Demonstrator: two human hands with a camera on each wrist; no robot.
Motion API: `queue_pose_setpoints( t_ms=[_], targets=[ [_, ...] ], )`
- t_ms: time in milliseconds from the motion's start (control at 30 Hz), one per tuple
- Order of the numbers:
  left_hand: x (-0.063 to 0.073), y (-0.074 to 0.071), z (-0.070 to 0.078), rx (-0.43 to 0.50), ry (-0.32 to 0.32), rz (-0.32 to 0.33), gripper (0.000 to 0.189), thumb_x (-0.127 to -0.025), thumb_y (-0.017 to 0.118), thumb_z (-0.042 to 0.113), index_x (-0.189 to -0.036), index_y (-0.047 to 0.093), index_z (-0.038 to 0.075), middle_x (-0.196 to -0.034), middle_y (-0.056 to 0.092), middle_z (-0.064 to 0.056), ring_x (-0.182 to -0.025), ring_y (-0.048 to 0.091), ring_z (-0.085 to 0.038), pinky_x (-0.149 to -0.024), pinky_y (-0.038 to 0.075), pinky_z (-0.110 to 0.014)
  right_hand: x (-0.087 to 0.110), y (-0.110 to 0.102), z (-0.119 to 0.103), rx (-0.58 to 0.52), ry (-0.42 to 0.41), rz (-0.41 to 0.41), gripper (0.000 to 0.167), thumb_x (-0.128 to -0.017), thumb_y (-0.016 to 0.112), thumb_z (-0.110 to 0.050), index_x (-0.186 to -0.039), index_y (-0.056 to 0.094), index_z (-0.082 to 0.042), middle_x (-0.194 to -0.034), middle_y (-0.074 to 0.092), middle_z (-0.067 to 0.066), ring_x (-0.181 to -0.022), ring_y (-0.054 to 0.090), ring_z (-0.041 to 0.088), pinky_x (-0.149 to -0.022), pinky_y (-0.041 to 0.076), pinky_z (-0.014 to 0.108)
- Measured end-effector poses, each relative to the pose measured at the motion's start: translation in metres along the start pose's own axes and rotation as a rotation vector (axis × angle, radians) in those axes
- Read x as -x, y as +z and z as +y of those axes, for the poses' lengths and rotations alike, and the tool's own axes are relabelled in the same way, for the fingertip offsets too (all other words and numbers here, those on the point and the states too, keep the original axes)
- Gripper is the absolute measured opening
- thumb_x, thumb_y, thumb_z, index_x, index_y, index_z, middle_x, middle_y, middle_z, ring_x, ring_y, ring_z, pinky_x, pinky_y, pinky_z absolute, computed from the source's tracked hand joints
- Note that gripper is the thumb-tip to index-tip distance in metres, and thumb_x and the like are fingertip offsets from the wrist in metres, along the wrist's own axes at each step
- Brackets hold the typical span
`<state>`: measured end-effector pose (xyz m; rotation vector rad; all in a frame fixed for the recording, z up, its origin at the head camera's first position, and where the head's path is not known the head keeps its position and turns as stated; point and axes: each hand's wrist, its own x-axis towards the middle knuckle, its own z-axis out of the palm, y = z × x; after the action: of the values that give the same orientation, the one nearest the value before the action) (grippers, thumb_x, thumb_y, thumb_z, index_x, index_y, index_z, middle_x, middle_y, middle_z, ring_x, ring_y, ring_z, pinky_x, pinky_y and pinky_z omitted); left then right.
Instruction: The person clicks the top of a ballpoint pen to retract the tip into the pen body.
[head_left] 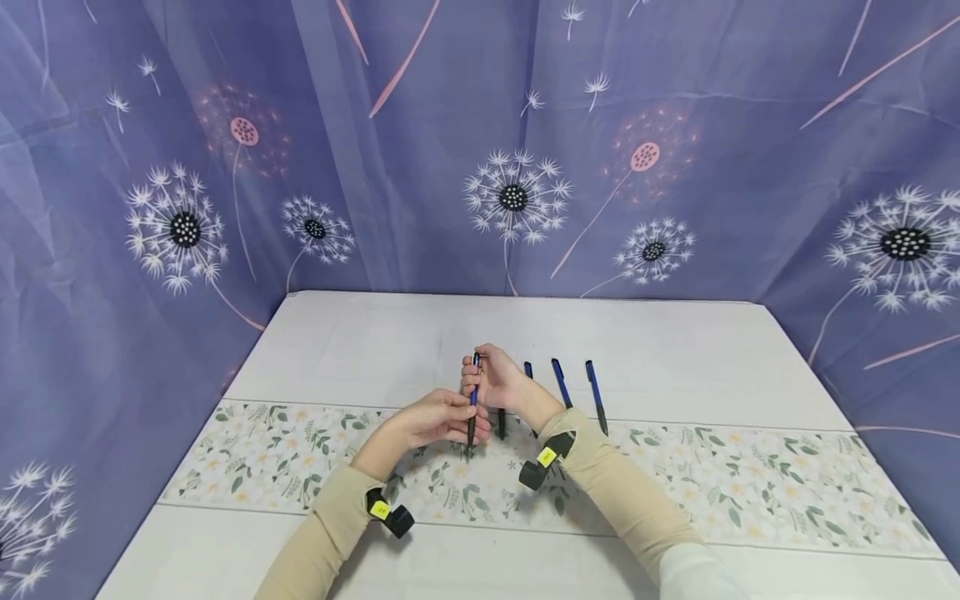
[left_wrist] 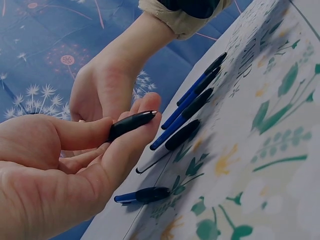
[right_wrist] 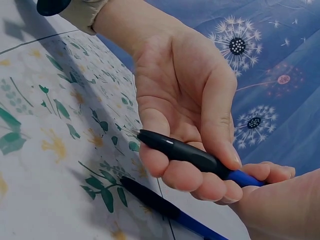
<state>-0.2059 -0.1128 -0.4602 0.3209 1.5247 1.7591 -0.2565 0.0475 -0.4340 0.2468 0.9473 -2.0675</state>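
A blue pen (head_left: pixel 473 400) with a black grip is held between both hands, its tip pointing down toward the person. My left hand (head_left: pixel 438 417) pinches the lower part between thumb and fingers; the left wrist view shows its black grip (left_wrist: pixel 131 124) lying along the fingers. My right hand (head_left: pixel 495 379) grips the upper, clip end with curled fingers. Its fingertips are partly hidden by the left hand in the right wrist view. Beneath the hands lies another blue pen (right_wrist: pixel 150 201) with a black grip.
Several more pens lie on the table, among them a blue pen (head_left: pixel 596 396) to the right and one with a pale barrel and black grip (left_wrist: pixel 184 135). A floral strip (head_left: pixel 300 467) crosses the white table (head_left: pixel 360 333). A purple dandelion-print curtain (head_left: pixel 420 167) hangs behind.
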Motion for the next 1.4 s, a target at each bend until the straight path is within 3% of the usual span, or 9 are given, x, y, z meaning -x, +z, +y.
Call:
queue_pose_setpoints(
  t_ms=[367, 900, 1133, 1400],
  targets=[
    [0.0014, 0.0042, 0.0018, -0.005, -0.001, 0.011, 0.04, -0.103, 0.04, 0.006, -0.129, 0.038, -0.025, -0.089, 0.071, 0.0, -0.088, 0.071, -0.012, -0.089, 0.058, -0.034, 0.0013, 0.0023, 0.0012, 0.009, -0.004, -0.016, 0.034, -0.103, 0.017, -0.028, -0.075, 0.034, -0.016, -0.06, 0.023, -0.009, -0.051, 0.02, 0.005, -0.053, 0.025, 0.018],
    [0.0044, 0.008, 0.0049, 0.002, 0.01, 0.022, 0.032, -0.102, 0.039, 0.004, -0.121, 0.045, -0.02, -0.088, 0.07, 0.0, -0.086, 0.07, -0.012, -0.093, 0.056, -0.04, 0.0003, 0.0016, -0.0002, -0.019, -0.006, 0.005, 0.029, -0.097, 0.022, -0.019, -0.071, 0.034, -0.017, -0.059, 0.023, -0.008, -0.052, 0.018, 0.006, -0.054, 0.021, 0.021],
    [0.0046, 0.0073, 0.0038, 0.029, 0.0, 0.05, 0.033, -0.102, 0.041, 0.005, -0.123, 0.045, -0.021, -0.087, 0.07, -0.001, -0.086, 0.07, -0.014, -0.094, 0.055, -0.043, 0.0013, 0.0052, 0.0026, -0.02, -0.019, 0.009, 0.029, -0.099, 0.022, -0.021, -0.073, 0.034, -0.017, -0.059, 0.023, -0.009, -0.05, 0.02, 0.005, -0.052, 0.022, 0.019],
    [0.0057, 0.0036, 0.0025, 0.039, 0.013, 0.066, 0.037, -0.102, 0.042, 0.004, -0.126, 0.041, -0.024, -0.088, 0.07, -0.001, -0.087, 0.071, -0.014, -0.09, 0.058, -0.038, -0.0027, 0.0088, 0.0032, -0.015, -0.016, 0.009, 0.034, -0.104, 0.02, -0.028, -0.076, 0.033, -0.016, -0.059, 0.022, -0.009, -0.049, 0.022, 0.004, -0.051, 0.023, 0.018]
  ],
)
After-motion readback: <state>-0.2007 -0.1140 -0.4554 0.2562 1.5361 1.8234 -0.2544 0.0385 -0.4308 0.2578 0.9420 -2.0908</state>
